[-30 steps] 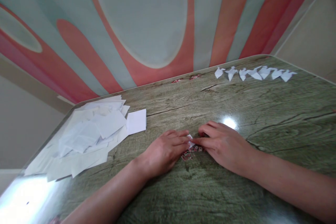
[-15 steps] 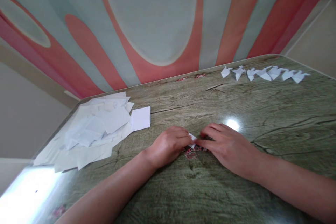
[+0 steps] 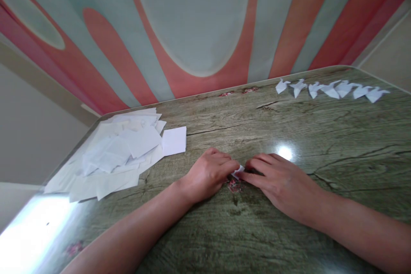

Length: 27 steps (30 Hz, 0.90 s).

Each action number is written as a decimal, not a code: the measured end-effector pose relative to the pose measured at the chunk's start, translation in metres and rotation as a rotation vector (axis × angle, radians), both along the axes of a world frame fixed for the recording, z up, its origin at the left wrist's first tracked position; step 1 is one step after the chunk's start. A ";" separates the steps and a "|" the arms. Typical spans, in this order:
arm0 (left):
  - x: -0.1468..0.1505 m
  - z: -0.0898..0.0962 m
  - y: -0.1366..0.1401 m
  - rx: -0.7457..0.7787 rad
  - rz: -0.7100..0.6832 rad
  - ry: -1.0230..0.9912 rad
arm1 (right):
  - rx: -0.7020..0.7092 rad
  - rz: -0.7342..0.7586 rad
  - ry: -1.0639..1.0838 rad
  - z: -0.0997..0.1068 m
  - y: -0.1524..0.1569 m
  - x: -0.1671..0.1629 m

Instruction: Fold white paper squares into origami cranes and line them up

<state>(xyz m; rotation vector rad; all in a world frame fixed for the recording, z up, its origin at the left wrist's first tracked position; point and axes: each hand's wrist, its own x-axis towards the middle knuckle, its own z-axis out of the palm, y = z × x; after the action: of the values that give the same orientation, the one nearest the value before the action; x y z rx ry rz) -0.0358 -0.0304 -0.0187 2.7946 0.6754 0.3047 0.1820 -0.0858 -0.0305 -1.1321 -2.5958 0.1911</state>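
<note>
Between my two hands, low over the wooden-patterned table [image 3: 244, 231], is a small folded piece of white paper [image 3: 238, 172], mostly covered by fingers. My left hand [image 3: 212, 174] is closed on its left side, with the index finger lying across the top. From the right, my right hand [image 3: 275, 178] grips the paper's other edge with its fingertips, the fingers curled. Only a small white corner of the paper shows, so its exact shape is hidden.
A spread heap of white paper sheets [image 3: 118, 150] covers the left of the table. Beside it lies a square white paper stack [image 3: 174, 141]. Several folded white paper birds [image 3: 332, 90] stand in a row at the back right, near the patterned wall [image 3: 205, 21].
My left index finger has shifted right over the folded paper, and less of the paper shows. The whole view has shifted slightly; the heap and the birds stay in place.
</note>
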 end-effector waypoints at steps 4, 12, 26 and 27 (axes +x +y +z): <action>-0.001 0.000 0.000 0.010 -0.009 -0.006 | -0.006 0.013 -0.031 0.000 0.001 -0.001; 0.006 -0.005 0.002 -0.053 0.095 -0.126 | -0.117 0.043 0.200 -0.002 0.008 0.009; 0.007 -0.004 0.000 -0.048 0.231 0.043 | -0.087 -0.078 0.367 -0.019 0.018 0.012; 0.007 -0.004 -0.001 -0.060 0.239 0.048 | -0.088 -0.088 0.364 -0.019 0.018 0.011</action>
<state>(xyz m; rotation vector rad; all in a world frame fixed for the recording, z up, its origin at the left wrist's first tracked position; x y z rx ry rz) -0.0285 -0.0316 -0.0228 2.6740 1.0154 0.2577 0.1925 -0.0679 -0.0493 -1.1196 -2.2319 0.4503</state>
